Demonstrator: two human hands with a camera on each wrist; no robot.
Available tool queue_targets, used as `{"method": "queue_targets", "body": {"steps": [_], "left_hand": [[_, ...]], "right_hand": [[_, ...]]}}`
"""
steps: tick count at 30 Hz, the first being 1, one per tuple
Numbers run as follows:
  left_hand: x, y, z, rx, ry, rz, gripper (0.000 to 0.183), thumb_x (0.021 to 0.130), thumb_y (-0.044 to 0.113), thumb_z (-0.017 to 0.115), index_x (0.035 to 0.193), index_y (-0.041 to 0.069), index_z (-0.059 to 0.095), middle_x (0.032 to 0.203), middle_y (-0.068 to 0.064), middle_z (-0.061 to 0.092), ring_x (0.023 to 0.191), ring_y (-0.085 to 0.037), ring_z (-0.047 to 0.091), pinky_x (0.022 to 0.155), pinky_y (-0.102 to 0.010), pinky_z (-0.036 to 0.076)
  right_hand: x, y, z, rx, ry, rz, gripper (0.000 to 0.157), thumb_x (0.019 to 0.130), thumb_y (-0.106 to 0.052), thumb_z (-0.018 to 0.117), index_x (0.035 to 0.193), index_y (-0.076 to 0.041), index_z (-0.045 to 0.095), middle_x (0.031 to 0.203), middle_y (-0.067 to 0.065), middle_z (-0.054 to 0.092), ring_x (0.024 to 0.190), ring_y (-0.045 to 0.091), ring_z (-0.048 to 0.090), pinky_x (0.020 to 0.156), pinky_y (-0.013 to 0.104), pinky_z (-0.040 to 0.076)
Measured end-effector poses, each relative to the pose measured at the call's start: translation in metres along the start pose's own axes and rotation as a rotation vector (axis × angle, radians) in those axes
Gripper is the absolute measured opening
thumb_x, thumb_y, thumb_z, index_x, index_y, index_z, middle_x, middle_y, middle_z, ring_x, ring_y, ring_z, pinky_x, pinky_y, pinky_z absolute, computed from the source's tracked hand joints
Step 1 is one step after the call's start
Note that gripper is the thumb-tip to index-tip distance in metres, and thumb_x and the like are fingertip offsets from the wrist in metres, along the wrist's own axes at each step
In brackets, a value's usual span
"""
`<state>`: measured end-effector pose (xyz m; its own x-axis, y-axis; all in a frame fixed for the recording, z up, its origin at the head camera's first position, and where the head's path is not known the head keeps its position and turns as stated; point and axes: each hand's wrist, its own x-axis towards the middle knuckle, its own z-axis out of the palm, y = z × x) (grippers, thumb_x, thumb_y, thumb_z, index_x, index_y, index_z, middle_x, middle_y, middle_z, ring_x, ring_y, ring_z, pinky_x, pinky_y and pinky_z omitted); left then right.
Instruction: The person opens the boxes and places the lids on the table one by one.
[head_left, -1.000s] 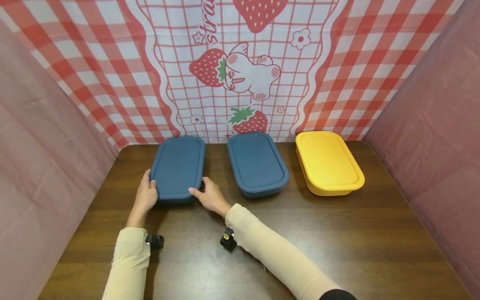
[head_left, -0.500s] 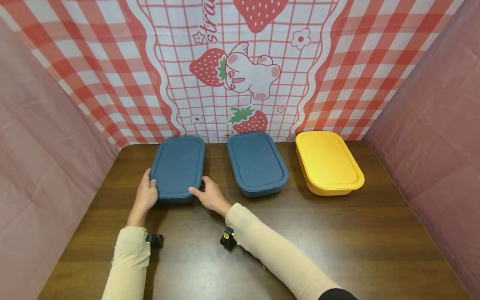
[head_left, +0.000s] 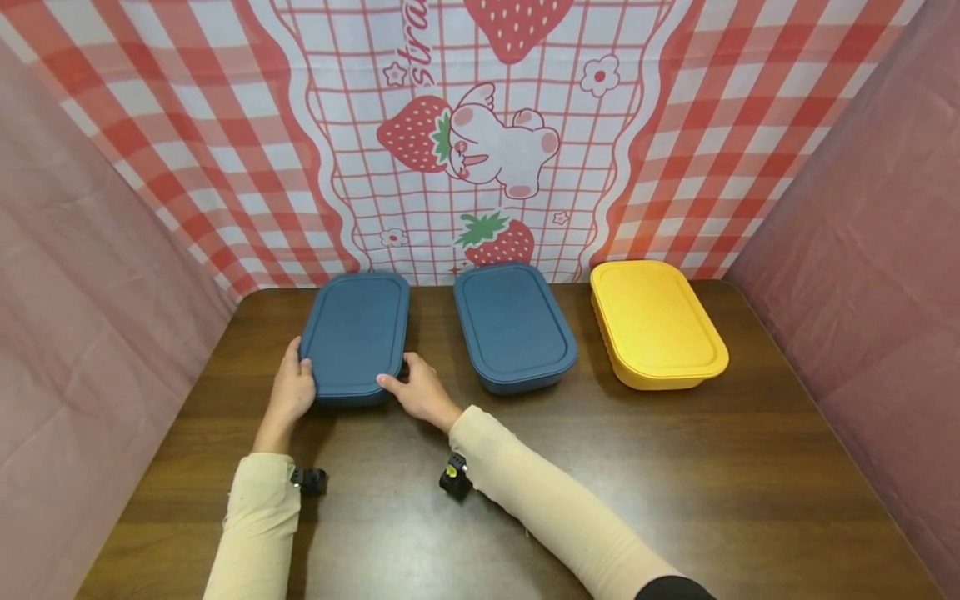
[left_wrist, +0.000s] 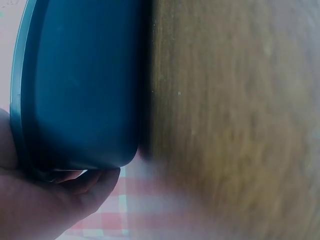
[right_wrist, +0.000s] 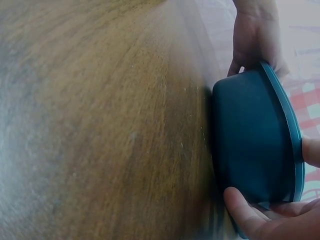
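A blue lidded box (head_left: 356, 333) sits at the left of the table's back edge. My left hand (head_left: 292, 383) grips its near left corner, thumb at the lid's rim and fingers along the side wall. In the left wrist view those fingers (left_wrist: 97, 192) curl round the end of the box's wall. At the near right corner my right hand (head_left: 422, 390) holds the box, thumb on the lid's edge. Its fingers (right_wrist: 242, 212) lie against the lower side wall in the right wrist view. The box's inside is hidden by the lid.
A second blue lidded box (head_left: 516, 325) stands just right of the held one. Farther right is a yellow lidded box (head_left: 660, 321). All stand on a brown wooden table (head_left: 637, 475), with a red checked strawberry cloth (head_left: 487, 150) behind and pink cloth (head_left: 855, 250) at the sides.
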<state>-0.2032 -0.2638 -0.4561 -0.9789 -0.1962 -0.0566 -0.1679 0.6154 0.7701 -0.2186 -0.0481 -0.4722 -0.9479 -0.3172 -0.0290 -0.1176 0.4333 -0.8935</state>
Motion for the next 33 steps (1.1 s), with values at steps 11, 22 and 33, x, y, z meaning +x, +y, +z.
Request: {"method": "queue_targets", "body": {"steps": [11, 22, 33], "left_hand": [[0.002, 0.002, 0.000, 0.014, -0.015, 0.000, 0.053, 0.104, 0.007, 0.024, 0.153, -0.007, 0.009, 0.156, -0.034, 0.014, 0.146, -0.047, 0.014, 0.122, -0.054, 0.013], [0.003, 0.002, -0.005, 0.058, -0.040, 0.012, 0.054, 0.102, 0.005, 0.026, 0.151, -0.009, 0.009, 0.154, -0.037, 0.016, 0.144, -0.050, 0.017, 0.121, -0.054, 0.015], [0.000, 0.002, -0.010, 0.064, -0.013, -0.017, 0.053, 0.102, 0.007, 0.034, 0.151, -0.007, 0.018, 0.151, -0.038, 0.024, 0.141, -0.051, 0.023, 0.119, -0.056, 0.019]], "right_hand": [[0.000, -0.001, -0.003, -0.023, 0.002, 0.010, 0.052, 0.095, -0.030, 0.063, 0.132, 0.003, 0.049, 0.125, 0.019, 0.062, 0.114, 0.029, 0.062, 0.095, 0.037, 0.053], [0.000, -0.001, -0.001, -0.034, 0.001, 0.022, 0.050, 0.095, -0.030, 0.063, 0.131, 0.002, 0.050, 0.123, 0.018, 0.063, 0.113, 0.027, 0.062, 0.095, 0.036, 0.052], [-0.001, -0.003, 0.000, -0.069, 0.003, 0.036, 0.054, 0.095, -0.032, 0.063, 0.135, 0.002, 0.048, 0.129, 0.019, 0.061, 0.121, 0.030, 0.058, 0.102, 0.040, 0.048]]}}
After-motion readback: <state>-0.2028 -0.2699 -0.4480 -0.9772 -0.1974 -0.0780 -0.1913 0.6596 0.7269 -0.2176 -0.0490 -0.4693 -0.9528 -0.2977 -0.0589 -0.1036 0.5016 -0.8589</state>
